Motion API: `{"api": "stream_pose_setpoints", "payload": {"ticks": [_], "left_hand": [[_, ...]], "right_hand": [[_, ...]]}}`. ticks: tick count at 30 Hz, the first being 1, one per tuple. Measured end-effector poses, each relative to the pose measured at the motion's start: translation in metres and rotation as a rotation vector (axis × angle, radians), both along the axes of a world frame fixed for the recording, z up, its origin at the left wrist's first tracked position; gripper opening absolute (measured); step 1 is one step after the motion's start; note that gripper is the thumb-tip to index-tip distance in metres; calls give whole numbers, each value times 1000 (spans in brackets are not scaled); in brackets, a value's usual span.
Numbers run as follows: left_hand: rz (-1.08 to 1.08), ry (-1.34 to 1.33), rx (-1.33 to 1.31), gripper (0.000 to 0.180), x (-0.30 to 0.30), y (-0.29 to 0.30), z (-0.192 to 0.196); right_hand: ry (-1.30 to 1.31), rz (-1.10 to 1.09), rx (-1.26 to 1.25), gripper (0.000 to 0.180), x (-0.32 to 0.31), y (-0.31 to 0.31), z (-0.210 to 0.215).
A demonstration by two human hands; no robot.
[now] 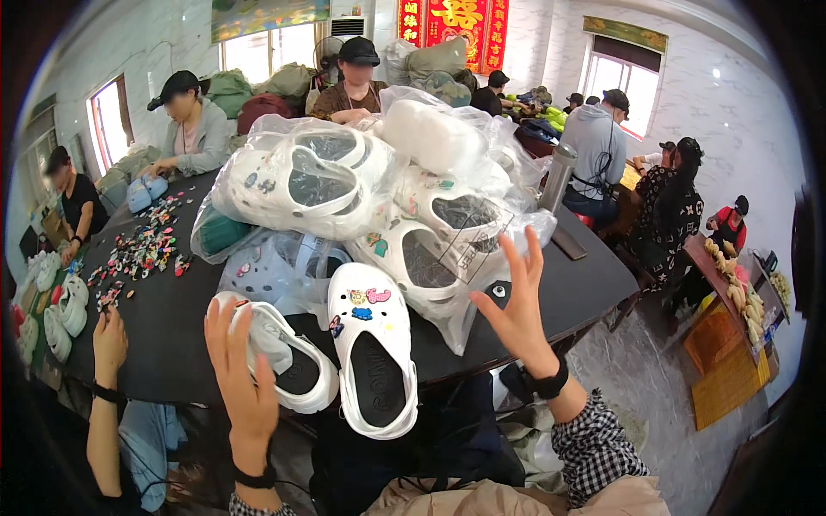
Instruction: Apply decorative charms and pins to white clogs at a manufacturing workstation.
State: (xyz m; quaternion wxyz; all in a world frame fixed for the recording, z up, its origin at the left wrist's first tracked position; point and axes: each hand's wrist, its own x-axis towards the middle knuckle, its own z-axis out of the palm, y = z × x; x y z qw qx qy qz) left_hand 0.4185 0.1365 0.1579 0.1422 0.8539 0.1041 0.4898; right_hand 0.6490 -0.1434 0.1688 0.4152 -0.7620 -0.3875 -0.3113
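Two white clogs sit at the near table edge. The right one point(377, 297) carries several colourful charms and has a dark insole. The left clog point(318, 387) is partly hidden by my left hand point(245, 378), whose fingers are stretched out along its side; whether they touch it I cannot tell. My right hand point(520, 301) is raised with fingers spread, holding nothing, beside the heap of bagged clogs. Clear plastic bags hold white clogs point(271, 185) with charms, and beneath them lies a light blue pair point(262, 268).
Loose colourful charms point(142, 245) are scattered on the black table point(172, 361) at left. A co-worker's hand point(110, 340) rests near them. A steel flask point(557, 176) and a phone-like dark slab point(569, 243) are at right. Several people work around, with stuffed sacks point(288, 82) behind.
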Motion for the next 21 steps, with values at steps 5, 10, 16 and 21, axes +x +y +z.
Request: {"api": "stream_pose_setpoints", "payload": {"ticks": [5,10,16,21], "left_hand": [[-304,331,258,68,-15,-71,-5],[-350,386,250,69,-1,-87,-29],[-441,418,310,61,14,-84,-17],[-526,553,262,66,13,-82,-8]], "right_hand": [[27,29,-158,112,46,-3,-6],[-89,4,-226,115,77,21,4],[-203,-57,-129,103,102,45,17],[-355,-181,-188,105,105,52,29]]}}
